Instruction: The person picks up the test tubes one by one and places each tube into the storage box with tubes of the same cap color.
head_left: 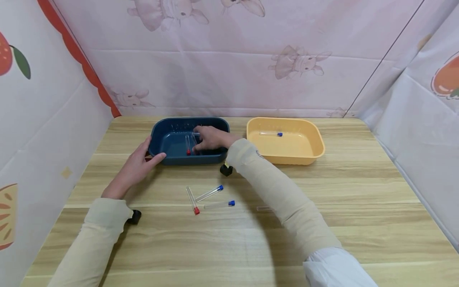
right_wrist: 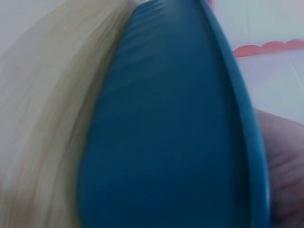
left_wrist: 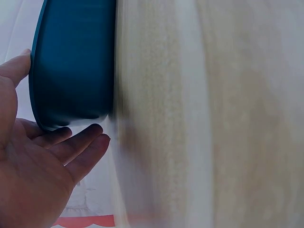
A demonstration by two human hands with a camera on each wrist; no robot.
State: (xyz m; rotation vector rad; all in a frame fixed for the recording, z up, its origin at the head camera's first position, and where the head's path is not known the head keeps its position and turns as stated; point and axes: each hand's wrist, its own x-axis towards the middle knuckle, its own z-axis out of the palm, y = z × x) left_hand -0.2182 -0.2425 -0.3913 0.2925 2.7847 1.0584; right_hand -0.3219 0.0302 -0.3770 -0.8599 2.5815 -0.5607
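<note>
My left hand [head_left: 138,163] rests against the left end of a dark blue plastic basin [head_left: 190,160]. Its thumb lies at the near rim, and in the left wrist view the relaxed fingers [left_wrist: 78,145] lie along the outside. Inside the basin is my right hand [head_left: 213,138], thumb and forefinger spread apart. Close to these fingers lies a clear tube [head_left: 195,139]; whether they touch it I cannot tell. A red-capped tube [head_left: 188,145] lies just left of it. The basin wall [right_wrist: 166,118] hides most of the right hand in the right wrist view.
A yellow basin [head_left: 287,159] stands to the right, holding a blue-capped tube [head_left: 271,134]. On the wooden table [head_left: 172,255] lie a red-capped tube [head_left: 192,200], two blue-capped tubes [head_left: 209,193], and a clear tube [head_left: 263,208] partly behind the right sleeve.
</note>
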